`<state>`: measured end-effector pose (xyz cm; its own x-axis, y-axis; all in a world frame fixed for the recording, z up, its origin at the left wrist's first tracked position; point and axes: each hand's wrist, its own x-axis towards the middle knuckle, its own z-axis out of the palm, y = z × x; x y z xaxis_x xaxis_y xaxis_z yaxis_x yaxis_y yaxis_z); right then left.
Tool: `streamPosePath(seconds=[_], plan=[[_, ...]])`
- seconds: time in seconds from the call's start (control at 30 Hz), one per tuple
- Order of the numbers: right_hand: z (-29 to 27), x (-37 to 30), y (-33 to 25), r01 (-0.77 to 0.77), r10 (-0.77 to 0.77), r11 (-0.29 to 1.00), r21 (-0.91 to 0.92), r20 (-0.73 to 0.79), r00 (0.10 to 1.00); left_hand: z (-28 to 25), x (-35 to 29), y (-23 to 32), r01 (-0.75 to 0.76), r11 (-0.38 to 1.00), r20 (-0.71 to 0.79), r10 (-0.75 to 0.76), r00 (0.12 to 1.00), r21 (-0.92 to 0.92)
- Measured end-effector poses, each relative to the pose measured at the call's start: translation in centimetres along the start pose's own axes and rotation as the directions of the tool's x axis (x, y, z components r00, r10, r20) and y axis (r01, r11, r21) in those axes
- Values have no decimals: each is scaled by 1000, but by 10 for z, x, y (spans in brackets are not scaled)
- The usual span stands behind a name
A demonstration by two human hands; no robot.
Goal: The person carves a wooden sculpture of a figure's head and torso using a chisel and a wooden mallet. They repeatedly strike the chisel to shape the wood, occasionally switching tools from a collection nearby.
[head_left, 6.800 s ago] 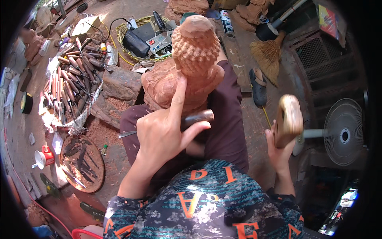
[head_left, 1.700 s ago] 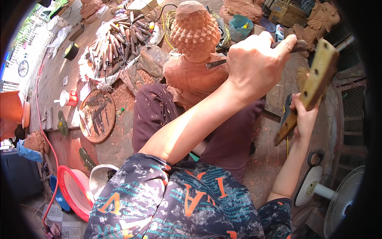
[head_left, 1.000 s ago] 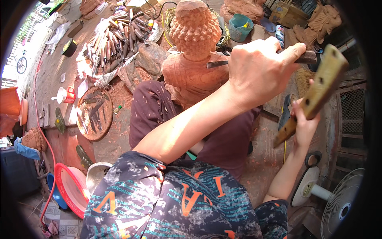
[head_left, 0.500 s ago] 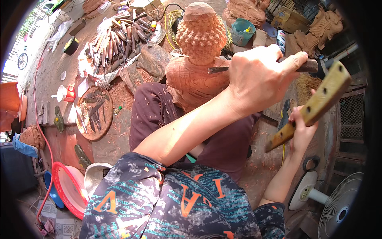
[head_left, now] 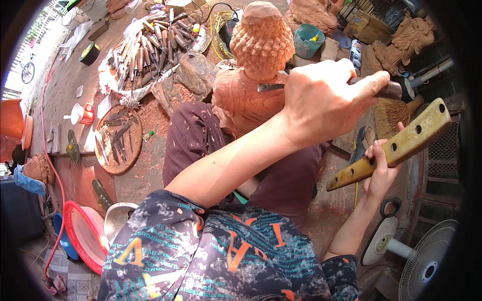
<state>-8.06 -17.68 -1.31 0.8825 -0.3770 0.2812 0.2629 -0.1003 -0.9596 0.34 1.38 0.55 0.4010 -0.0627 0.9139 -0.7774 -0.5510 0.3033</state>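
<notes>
My left arm reaches across to the right, and my left hand [head_left: 319,103] is closed around a wood chisel [head_left: 271,88]. The chisel's flat blade points left, near the shoulder of a carved reddish wooden bust [head_left: 261,47] with a knobbly curled head; whether they touch I cannot tell. The handle's butt end sticks out beyond my thumb. Lower right, my right hand [head_left: 380,173] grips a flat, tapering yellowish mallet [head_left: 412,134] with a row of dark holes. Its wide end is up and to the right, apart from the chisel handle. The bust stands upright beyond my legs, its lower part partly hidden.
Many chisels [head_left: 155,42] lie heaped at the far left. A round board [head_left: 120,158] with blades sits nearer. A teal bucket [head_left: 307,42] and a spray can [head_left: 355,52] stand beyond the bust. A fan [head_left: 429,271] is at lower right, a pink basin [head_left: 85,236] at lower left.
The mallet's wide end has swung down and away from the chisel's butt, with my right hand slightly lower. My left hand keeps its grip; the view has shifted slightly.
</notes>
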Motion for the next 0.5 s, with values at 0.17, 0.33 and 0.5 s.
streamPosePath(seconds=[0.17,0.33,0.5], plan=[[6,2,-5,90,-86,988,-122,38,996,9,8,12,33,992,-11,-34,999,-126],[3,13,-13,74,-75,997,11,41,996,11,8,10,71,995,7,-71,997,-69],[0,12,-6,94,-87,979,-180,50,995,13,6,7,86,996,34,-85,996,-9]])
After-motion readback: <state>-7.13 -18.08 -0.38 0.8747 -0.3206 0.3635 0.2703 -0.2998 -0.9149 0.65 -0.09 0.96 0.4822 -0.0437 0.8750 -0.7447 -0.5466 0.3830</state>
